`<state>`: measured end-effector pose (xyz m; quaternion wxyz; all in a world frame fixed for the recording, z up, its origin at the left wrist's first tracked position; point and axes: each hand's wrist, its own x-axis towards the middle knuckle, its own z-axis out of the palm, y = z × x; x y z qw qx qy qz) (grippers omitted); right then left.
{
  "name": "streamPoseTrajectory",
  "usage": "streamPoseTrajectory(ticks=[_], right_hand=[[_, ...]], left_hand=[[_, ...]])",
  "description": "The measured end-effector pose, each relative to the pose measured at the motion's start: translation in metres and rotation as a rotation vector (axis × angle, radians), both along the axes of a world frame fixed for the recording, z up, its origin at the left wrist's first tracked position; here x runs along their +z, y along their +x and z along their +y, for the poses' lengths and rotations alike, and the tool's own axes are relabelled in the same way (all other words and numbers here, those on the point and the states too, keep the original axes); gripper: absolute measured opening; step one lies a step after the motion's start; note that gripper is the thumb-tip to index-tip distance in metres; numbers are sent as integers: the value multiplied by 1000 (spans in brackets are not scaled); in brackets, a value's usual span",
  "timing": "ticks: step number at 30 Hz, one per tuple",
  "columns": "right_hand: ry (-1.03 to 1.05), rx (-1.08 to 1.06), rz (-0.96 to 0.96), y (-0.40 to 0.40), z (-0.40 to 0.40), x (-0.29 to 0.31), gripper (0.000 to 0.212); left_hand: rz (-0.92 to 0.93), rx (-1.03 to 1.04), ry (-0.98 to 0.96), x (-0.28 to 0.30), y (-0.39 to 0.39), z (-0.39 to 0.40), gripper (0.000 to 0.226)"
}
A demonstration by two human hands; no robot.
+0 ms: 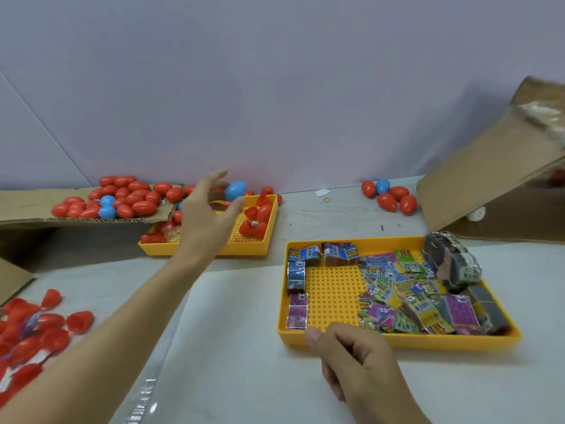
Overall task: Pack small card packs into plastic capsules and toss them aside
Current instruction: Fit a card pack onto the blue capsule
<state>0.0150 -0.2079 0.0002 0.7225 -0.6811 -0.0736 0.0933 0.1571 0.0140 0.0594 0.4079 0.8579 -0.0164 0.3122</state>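
**Blue capsule off our fingertips, card packs waiting in the tray**

Fingers [224, 175] of our left hand [204, 209] are spread wide and hold nothing; a blue capsule [235, 190] sits just off their tips, above the far yellow tray [244, 247], and we cannot tell whether skin touches it. Our right hand [354, 359] rests on the table [232, 316] at the near left corner of the closer yellow tray [397, 342], its fingers loosely curled under with nothing in them that we can see and the thumb lying against the tray wall.

Card packs [400, 295] lie heaped across the right half of that tray, green, yellow, purple and blue. A few more blue and purple ones [296, 278] line its left edge. We read a "6" on several packs; the rest of the print is too blurred to make out.

Closed red and blue capsules [122, 197] are piled on a cardboard flap [27, 206] at far left, and a smaller group [389, 195] lies near the tilted cardboard box [489, 179] at right. Open red capsule halves [39, 328] are scattered at our near left, and more [255, 220] sit in the far tray. A rubber band [327, 199] lies on the table near the wall.
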Motion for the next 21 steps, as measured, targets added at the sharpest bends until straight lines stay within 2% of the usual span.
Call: streamPoseTrajectory(ticks=[3, 8, 11, 15, 21], right_hand=[[89, -26, 40, -1, 1, 5, 47], [149, -59, 129, -7, -3, 10, 58], [131, -52, 130, -12, -10, 15, 61], [-76, -15, 128, -13, -19, 20, 65], [-141, 36, 83, -9, -24, 22, 53]], left_hand=[[29, -209, -291, -7, -71, -37, 37], [112, -448, -589, -41, -153, -76, 28], [125, -539, -608, -55, -168, -84, 31], [160, -583, -596, -58, -169, -83, 33], [272, -599, -625, -60, -172, -82, 39]])
